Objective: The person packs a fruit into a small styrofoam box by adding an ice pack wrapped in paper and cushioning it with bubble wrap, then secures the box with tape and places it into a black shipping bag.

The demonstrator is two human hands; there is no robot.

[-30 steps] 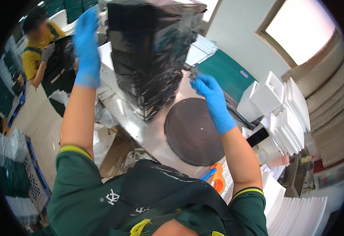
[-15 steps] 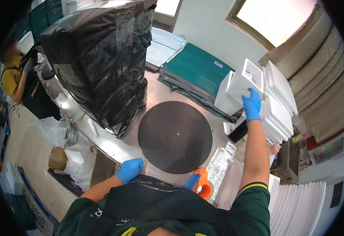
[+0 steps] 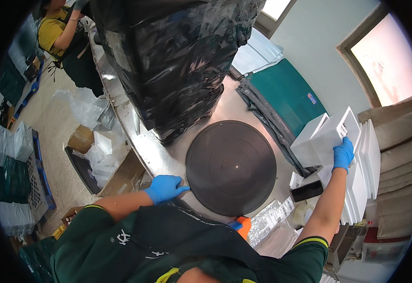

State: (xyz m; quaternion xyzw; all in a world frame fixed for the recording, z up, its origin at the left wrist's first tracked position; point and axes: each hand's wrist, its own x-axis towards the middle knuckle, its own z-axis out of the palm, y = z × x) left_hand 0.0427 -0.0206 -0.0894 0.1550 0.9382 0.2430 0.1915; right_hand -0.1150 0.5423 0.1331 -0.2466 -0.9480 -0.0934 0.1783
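Observation:
My left hand (image 3: 163,188), in a blue glove, rests at the near-left rim of a black round turntable (image 3: 215,174), one finger stretched toward it. My right hand (image 3: 343,154), also gloved, grips the front of a white foam box (image 3: 331,128) on the right, among stacked white foam boards (image 3: 370,155). Behind the turntable, to the left, stands a tall bundle (image 3: 168,61) wrapped in crumpled black plastic. A dark phone (image 3: 307,190) lies below my right hand. An orange tape dispenser (image 3: 244,228) is partly hidden by my clothing.
A co-worker (image 3: 60,35) in yellow stands at far left. Scrap plastic and cardboard (image 3: 81,137) lie beside the steel table (image 3: 144,155), near palletised packages (image 3: 12,174). Green and grey sheets (image 3: 281,94) lie along the back wall; foil padding (image 3: 269,225) is at the near right.
My left hand has come down from high beside the bundle to the turntable rim. My right hand has moved rightward from the bundle onto the foam box, now gripping it. The view has shifted.

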